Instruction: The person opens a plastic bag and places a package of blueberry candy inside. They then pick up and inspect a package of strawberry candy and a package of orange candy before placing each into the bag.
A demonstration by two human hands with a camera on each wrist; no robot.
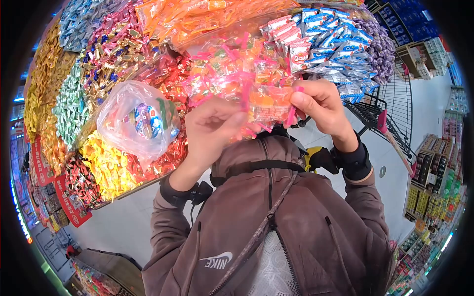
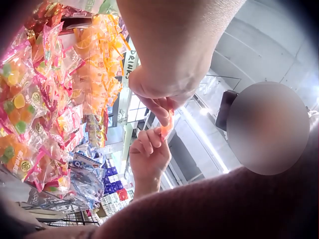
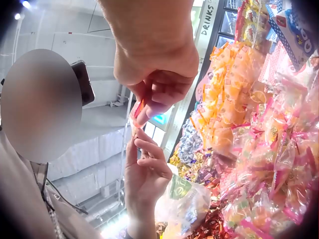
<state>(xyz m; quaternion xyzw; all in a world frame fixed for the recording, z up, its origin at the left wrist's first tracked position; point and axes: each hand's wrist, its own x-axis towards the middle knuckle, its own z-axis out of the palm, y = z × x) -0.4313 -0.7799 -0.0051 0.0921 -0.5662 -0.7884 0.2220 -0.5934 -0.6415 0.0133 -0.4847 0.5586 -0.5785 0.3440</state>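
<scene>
Between my two hands is a small clear candy packet (image 1: pixel 269 104) with orange pieces inside, white print and pink ends. My right hand (image 1: pixel 321 106) pinches its right end between thumb and fingers. My left hand (image 1: pixel 210 126) holds the left end with its fingertips. In the left wrist view the packet (image 2: pixel 168 125) shows edge-on between the left hand (image 2: pixel 167 87) and the right hand (image 2: pixel 149 159). The right wrist view shows the fingertips of both hands meeting at the packet (image 3: pixel 138 112). Similar pink-ended candy packets (image 1: pixel 222 64) lie heaped just beyond the hands.
A clear plastic bag (image 1: pixel 116 113) with several wrapped candies sits on the candy display, left of my left hand. Orange packets (image 1: pixel 197 15) and blue-white packets (image 1: pixel 331 39) lie behind. A black wire cart (image 1: pixel 395 108) stands at right, with stocked shelves (image 1: pixel 429 182) beyond.
</scene>
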